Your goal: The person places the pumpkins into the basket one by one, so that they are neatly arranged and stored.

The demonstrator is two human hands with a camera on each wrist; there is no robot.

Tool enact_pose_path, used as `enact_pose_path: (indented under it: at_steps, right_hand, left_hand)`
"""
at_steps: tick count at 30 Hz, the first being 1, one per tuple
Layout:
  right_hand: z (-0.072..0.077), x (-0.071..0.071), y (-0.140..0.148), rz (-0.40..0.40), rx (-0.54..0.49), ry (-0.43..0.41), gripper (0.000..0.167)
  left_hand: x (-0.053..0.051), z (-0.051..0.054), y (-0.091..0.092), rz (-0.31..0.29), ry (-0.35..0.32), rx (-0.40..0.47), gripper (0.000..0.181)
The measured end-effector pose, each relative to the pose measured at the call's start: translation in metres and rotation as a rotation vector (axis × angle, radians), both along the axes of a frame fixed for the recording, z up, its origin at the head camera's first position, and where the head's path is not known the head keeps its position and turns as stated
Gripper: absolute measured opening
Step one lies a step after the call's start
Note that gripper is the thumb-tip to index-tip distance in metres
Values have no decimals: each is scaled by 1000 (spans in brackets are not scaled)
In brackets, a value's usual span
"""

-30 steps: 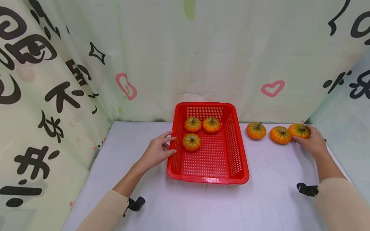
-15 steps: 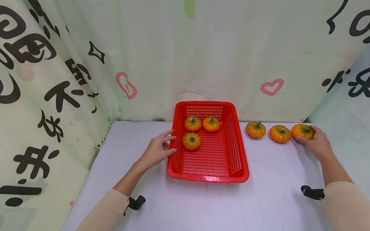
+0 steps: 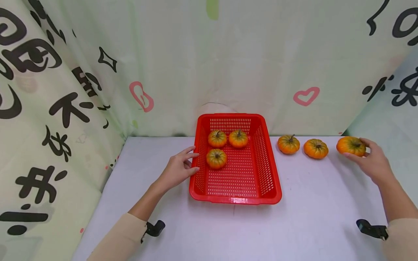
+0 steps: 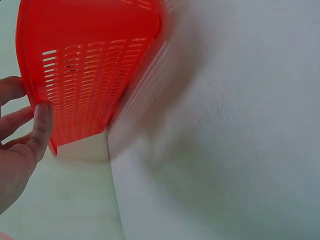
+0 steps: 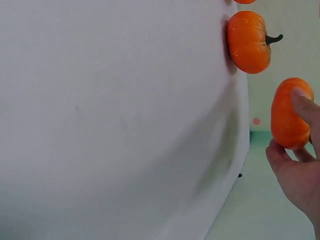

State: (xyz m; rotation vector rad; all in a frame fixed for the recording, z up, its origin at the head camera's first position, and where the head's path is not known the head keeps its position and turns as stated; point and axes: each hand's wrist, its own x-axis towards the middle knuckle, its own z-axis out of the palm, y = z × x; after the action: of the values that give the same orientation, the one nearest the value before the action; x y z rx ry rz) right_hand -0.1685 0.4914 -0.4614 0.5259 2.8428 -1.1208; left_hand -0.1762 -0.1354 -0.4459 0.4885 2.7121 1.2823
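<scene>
My right hand (image 3: 376,163) grips a small orange pumpkin (image 3: 350,146) near the table's far right corner. In the right wrist view this pumpkin (image 5: 289,115) is held up off the table, with the thumb on one side and fingers beneath. My left hand (image 3: 177,169) holds the left rim of a red plastic basket (image 3: 235,200). The left wrist view shows the thumb against the rim of the basket (image 4: 90,75) and fingers partly hidden behind it. Inside the basket lie three small pumpkins (image 3: 216,158). Two more, a stemmed pumpkin (image 3: 288,144) and a flatter pumpkin (image 3: 316,149), rest right of the basket.
A white table (image 3: 294,224) extends under everything. Printed curtains (image 3: 254,72) hang along its back and left side, close behind the basket. A pale curtain (image 3: 392,119) borders the right side.
The right hand has lifted its pumpkin and moved it rightward, away from the two pumpkins on the table. The left hand has kept its place on the basket rim.
</scene>
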Motion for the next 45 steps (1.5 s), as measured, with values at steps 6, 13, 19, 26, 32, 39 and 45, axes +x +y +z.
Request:
enact_pose_path:
  at_steps: [6,13,19,26,32,39,45]
  right_hand:
    - [15,6,-14,20,71,56,98]
    - [37,5,-39,139,49,116,95]
    - [45,3,-66,219,20,140,93]
    - [53,-3,-93,297,26,167,89]
    - [58,-4,-116,374,20,188,86]
    - [65,-11,-144,462,5,196,84]
    - [71,-19,-166,544,3,200,84]
  left_hand:
    - [0,2,-1,-13,12,-6,50]
    - [-1,1,-2,-12,24,-1,51]
    - [-2,-1,-1,-7,16,-13,50]
    - [-2,0,0,-2,7,-10,50]
    - [-2,0,0,-2,7,-14,50]
    - [-2,-2,-1,-5,10,-10,50]
    - [-1,-2,0,-9,18,-7,50]
